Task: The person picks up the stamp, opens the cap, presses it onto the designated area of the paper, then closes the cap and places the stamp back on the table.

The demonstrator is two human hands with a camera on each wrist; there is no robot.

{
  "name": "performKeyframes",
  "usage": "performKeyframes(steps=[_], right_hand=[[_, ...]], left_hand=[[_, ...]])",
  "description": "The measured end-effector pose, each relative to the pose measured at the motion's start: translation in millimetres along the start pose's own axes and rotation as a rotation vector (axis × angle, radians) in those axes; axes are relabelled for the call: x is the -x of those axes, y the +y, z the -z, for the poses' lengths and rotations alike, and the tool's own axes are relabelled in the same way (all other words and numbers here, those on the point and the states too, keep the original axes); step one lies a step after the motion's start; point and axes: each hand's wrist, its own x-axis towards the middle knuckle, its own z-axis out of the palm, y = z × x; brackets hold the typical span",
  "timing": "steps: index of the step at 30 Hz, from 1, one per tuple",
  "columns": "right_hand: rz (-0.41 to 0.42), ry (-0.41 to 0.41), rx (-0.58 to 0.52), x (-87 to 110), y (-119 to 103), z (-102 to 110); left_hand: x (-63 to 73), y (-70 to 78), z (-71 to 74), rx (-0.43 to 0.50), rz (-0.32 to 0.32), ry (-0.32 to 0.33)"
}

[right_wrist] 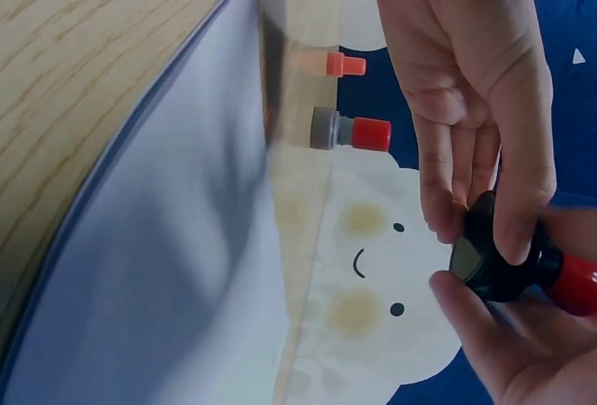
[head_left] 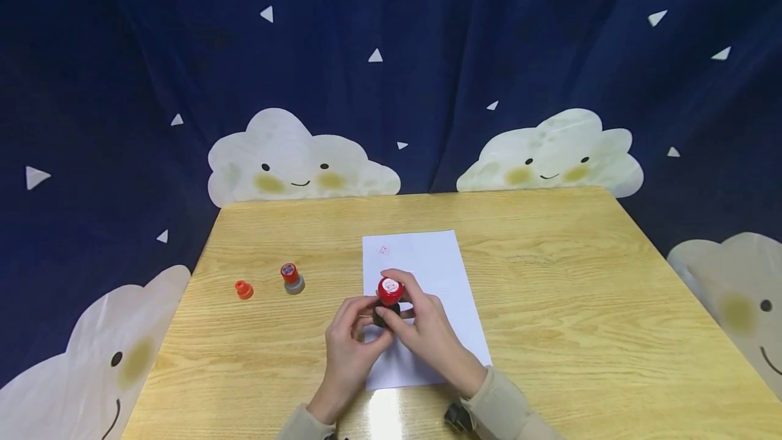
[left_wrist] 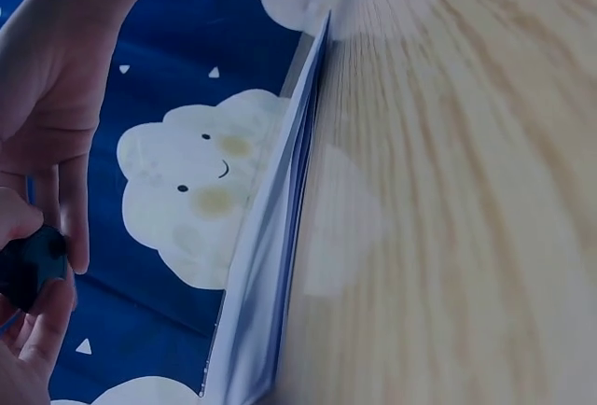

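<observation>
Over the white paper (head_left: 427, 290), both hands hold one stamp with a round red knob (head_left: 390, 289) and a black base (head_left: 386, 315). My left hand (head_left: 351, 345) pinches the black base from the left. My right hand (head_left: 430, 331) has curled fingers around the knob, and its thumb lies against the base. The right wrist view shows the stamp's black base (right_wrist: 494, 251) lifted above the paper, its pale underside partly in sight. A small red print (head_left: 384, 250) marks the paper near its upper left corner. Fingers cover part of the stamp.
Left of the paper, a red-and-grey stamp (head_left: 292, 279) stands on the wooden table (head_left: 550, 277). Beside it is a small red cap-like piece (head_left: 244, 290). A dark blue curtain (head_left: 427, 53) with clouds hangs behind the table. Something black (head_left: 458, 417) sits at the right sleeve.
</observation>
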Motion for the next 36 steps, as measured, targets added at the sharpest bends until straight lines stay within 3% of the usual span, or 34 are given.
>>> performKeyframes(steps=[6,21,29,36], right_hand=[[-0.058,-0.058,0.006,1.4,-5.8,2.8],[-0.045,0.055,0.039,2.6,-9.5,3.1],[-0.052,-0.014,0.054,2.8,-9.7,7.6],[-0.054,-0.037,0.117,1.5,-8.6,12.5]], left_hand=[[0.4,1.2,-1.2,-0.021,-0.014,0.002],[3.7,2.5,-8.3,0.009,-0.008,0.021],[2.6,2.3,-6.4,0.009,-0.009,-0.005],[-1.7,10.3,-3.5,0.008,0.094,-0.081]])
